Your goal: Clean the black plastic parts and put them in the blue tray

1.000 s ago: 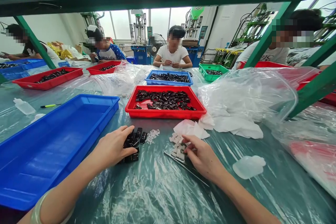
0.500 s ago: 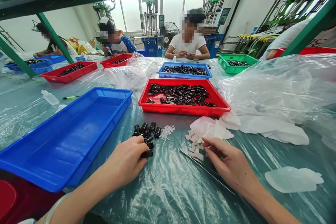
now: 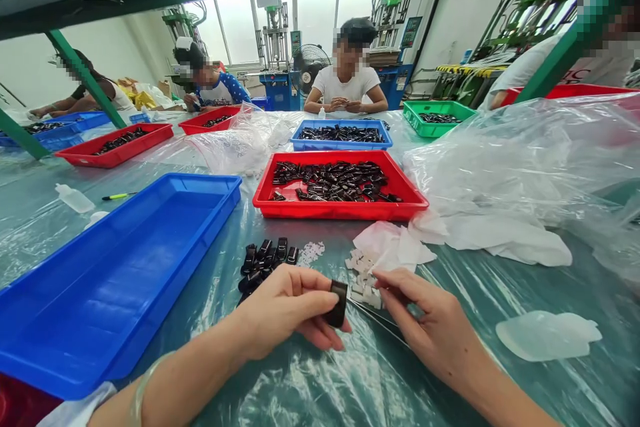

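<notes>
Left hand: the bare left hand [image 3: 287, 310] grasps a glossy black rectangular part [image 3: 339, 305], pinched between thumb and fingers.
Black part: in that pinch, raised over the table, short of the right fingertips and apart from them.
Right hand: the bare right hand [image 3: 433, 317] has thumb and forefinger bent toward each other; whether anything sits between them, I cannot tell.
White blocks: a cluster of small flat white blocks [image 3: 365, 293] lies just beside the right fingertips, on their left.
Metal tool: a slim straight grey metal tool [image 3: 381, 320] lies between the two grips, running under the right hand.
Black pile: a loose heap of glossy black parts [image 3: 263, 259] sits beyond the left knuckles, with a scatter of tiny white bits [image 3: 311, 253] to its right.
Red tray: a shallow red plastic tray [image 3: 340, 211] full of black parts stands ahead of both hands.
Blue tray: a long blue plastic tray [image 3: 125, 273] lies left of the left grip.
Co-worker: a person in a white shirt [image 3: 347, 88] sits across the table, facing both hands.
</notes>
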Motion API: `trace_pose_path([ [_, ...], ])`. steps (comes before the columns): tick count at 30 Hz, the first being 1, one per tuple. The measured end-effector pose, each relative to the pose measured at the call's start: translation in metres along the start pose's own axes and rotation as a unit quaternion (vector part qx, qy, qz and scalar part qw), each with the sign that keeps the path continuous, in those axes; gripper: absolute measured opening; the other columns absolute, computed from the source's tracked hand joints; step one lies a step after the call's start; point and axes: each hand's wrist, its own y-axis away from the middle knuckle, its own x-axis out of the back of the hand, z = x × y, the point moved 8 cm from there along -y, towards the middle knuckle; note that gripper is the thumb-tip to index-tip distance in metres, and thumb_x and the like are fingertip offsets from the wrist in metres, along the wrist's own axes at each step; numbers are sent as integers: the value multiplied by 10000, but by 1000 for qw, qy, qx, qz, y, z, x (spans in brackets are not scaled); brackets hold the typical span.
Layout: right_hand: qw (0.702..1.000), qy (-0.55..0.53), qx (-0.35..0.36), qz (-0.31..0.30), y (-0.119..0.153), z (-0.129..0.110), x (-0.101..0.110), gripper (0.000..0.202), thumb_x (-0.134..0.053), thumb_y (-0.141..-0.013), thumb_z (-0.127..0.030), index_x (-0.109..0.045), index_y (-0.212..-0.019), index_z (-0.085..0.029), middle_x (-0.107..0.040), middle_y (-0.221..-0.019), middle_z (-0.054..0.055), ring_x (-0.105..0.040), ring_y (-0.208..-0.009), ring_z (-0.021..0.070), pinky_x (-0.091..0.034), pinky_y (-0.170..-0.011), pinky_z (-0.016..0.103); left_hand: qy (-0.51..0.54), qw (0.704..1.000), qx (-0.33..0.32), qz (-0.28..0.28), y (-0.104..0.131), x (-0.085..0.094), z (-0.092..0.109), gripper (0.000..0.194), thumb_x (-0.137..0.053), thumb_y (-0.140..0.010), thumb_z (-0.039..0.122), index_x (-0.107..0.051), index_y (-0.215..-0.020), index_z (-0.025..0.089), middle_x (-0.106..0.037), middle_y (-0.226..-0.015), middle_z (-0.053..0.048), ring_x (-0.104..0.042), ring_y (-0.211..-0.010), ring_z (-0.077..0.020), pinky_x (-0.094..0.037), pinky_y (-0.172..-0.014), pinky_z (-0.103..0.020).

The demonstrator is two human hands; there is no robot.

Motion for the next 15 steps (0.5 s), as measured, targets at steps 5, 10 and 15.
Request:
trace_pose_path([
  [5, 1000, -8, 3, -3, 1, -2, 0, 197, -439, -860, -144, -596, -967, -197, -635, -813, 30, -613, -718, 137, -499, -635, 234, 97, 995, 16, -21, -18, -11, -13, 362, -498, -818, 415, -618, -774, 77, -677, -764, -138, -664, -607, -152, -493, -500, -158],
  [10, 1000, -22, 12, -14, 1, -12, -3, 214, -427, -860, -135, -610, -955, -192, -636, -811, 49, -620, -721, 145, -514, -625, 238, 123, 991, 46, -11, -21, -8, -27, 385, -463, -839, 434, -615, -807, 81, -682, -762, -144, -670, -622, -163, -506, -517, -170],
  [15, 999, -27, 15, -24, 4, -11, -7, 231, -435, -855, -105, -597, -990, -199, -633, -833, 49, -619, -745, 143, -516, -642, 238, 119, 991, 64, -19, -22, -7, -34, 408, -463, -835, 448, -607, -791, 69, -675, -770, -156, -669, -627, -166, -499, -508, -165],
])
